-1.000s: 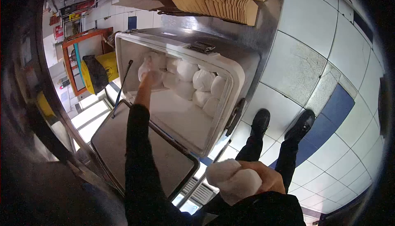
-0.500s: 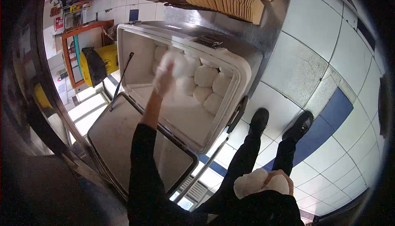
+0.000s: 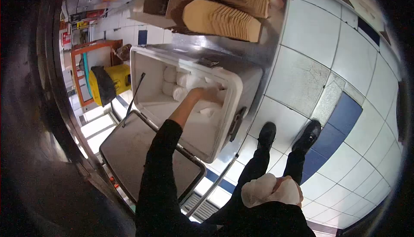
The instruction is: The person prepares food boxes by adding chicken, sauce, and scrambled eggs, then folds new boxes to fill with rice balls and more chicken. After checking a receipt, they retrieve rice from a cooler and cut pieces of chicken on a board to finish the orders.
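Note:
A white cooler point(image 3: 174, 144) stands with its lid point(image 3: 151, 159) folded down toward me. Inside, round white balls point(image 3: 180, 79), which look like dough balls, are stacked along the far wall. My left hand point(image 3: 210, 95) reaches in at the cooler's right end, among the balls there. Its fingers are mostly hidden, and I cannot make out whether it grips one. Close to my body, my right hand point(image 3: 300, 193) is closed around several white balls point(image 3: 258, 189) that seem to be in thin clear plastic.
Brown cardboard pieces point(image 3: 220, 21) stand stacked on the metal surface point(image 3: 271, 38) beyond the cooler. A yellow and black bag point(image 3: 110, 84) is at the left by an orange frame point(image 3: 77, 75). My shoes point(image 3: 267, 132) are on the white tiled floor point(image 3: 297, 64).
My left hand has moved from over the cooler's middle, with a white ball, to its right end and deeper in. My right hand still holds its balls. The view has shifted slightly.

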A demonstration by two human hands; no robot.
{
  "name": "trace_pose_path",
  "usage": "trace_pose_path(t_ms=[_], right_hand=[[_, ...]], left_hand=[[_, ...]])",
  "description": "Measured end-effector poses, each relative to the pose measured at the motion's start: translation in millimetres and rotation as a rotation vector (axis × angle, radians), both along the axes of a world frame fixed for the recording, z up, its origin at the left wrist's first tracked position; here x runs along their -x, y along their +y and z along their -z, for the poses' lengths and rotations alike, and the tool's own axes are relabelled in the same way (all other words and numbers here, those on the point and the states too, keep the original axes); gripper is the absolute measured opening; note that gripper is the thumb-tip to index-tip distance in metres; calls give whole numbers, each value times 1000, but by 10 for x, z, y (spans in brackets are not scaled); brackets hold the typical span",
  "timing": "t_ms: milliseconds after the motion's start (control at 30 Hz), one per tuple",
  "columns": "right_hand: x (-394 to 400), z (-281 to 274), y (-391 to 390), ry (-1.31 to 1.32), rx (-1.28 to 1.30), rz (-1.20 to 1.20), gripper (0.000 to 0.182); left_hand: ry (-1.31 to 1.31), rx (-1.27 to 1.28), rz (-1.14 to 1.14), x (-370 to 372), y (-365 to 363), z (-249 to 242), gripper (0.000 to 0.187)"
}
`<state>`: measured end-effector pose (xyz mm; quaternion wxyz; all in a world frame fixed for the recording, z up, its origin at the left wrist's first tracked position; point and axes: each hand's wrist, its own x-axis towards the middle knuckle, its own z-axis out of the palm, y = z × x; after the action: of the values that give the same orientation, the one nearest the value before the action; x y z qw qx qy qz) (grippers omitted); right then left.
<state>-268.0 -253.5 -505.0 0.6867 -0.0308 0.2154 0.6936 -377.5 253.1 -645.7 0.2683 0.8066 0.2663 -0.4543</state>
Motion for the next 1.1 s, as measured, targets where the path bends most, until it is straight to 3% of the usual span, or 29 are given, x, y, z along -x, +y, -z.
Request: trace_pose_path(t_ms=[433, 533, 633, 700, 733, 833, 867, 900, 1000, 1100], right_hand=[[112, -206, -292, -19, 72, 176, 86], [168, -320, -492, -35, 101, 231, 87], [129, -454, -698, -61, 123, 307, 87], [-5, -569, -830, -112, 123, 381, 87], [-112, -647, -878, -142, 111, 421, 87], [-597, -1043, -1083, -324, 184, 582, 87], [-734, -1308, -1180, -305, 479, 581, 85], [-943, -1454, -1236, -361, 473, 624, 85], [-1788, -1831, -1436, -570, 14, 1026, 90], [-2979, -2672, -1646, -936, -36, 1022, 88]], left_hand=[[47, 138, 40, -290, -324, -299, 55], [72, 295, -45, -352, -342, -644, 58], [29, 480, -316, -220, -346, -1301, 60], [-327, 149, -615, 296, -591, -1638, 47], [-433, -8, -608, 463, -784, -1800, 47], [-637, -598, -241, 600, -1432, -1922, 47], [-638, -655, -310, 561, -1607, -2012, 48], [-670, -656, -370, 369, -1793, -2126, 49], [-868, -639, -438, -541, -2303, -2544, 53], [-1191, -590, -341, -1983, -2661, -3203, 58]])
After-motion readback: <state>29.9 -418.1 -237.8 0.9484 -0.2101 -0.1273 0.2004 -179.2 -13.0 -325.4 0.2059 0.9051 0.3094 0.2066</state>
